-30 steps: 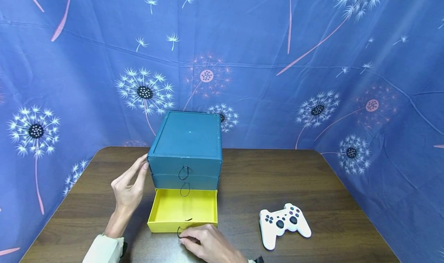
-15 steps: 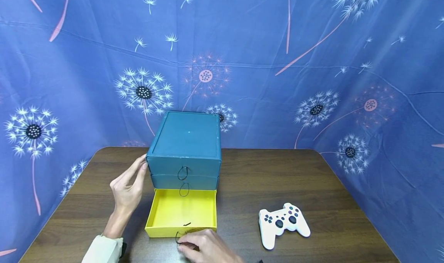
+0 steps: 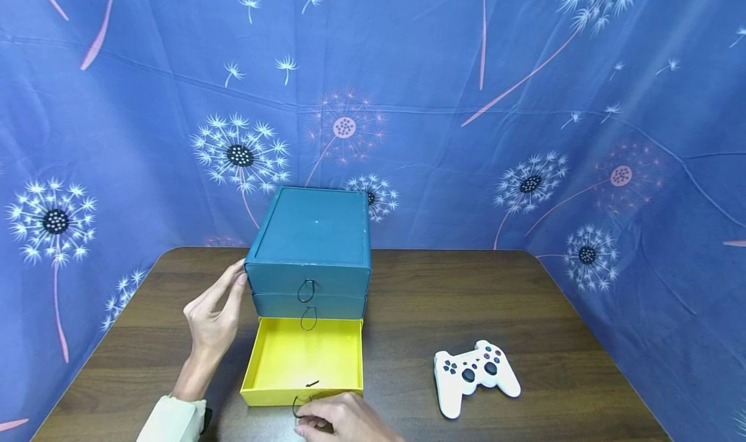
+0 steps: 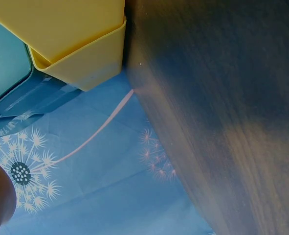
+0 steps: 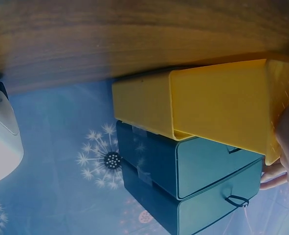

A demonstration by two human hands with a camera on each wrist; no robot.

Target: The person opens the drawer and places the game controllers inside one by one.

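A stack of two teal drawers (image 3: 315, 228) stands on a yellow box whose drawer (image 3: 268, 398) is pulled out toward me in the head view. My left hand (image 3: 212, 319) rests its fairly straight fingertips on the stack's left side. At the drawer's front, my right hand (image 3: 346, 419) pinches the black loop pull (image 3: 294, 406), with the fingers partly hiding it. The inside of the yellow drawer holds only a small dark strip (image 3: 313, 384) near the front wall. In the right wrist view the yellow drawer (image 5: 220, 105) juts out from its sleeve.
A white game controller (image 3: 476, 376) lies on the wooden table (image 3: 466, 293) to the right of the drawer. Each teal drawer has a black loop pull (image 3: 305, 291). Blue dandelion-print cloth (image 3: 419, 138) hangs behind and at both sides of the table.
The yellow drawer has slid farther out toward me, with my right hand drawing its loop along. My left hand has stayed at the stack's side. The controller has not moved.
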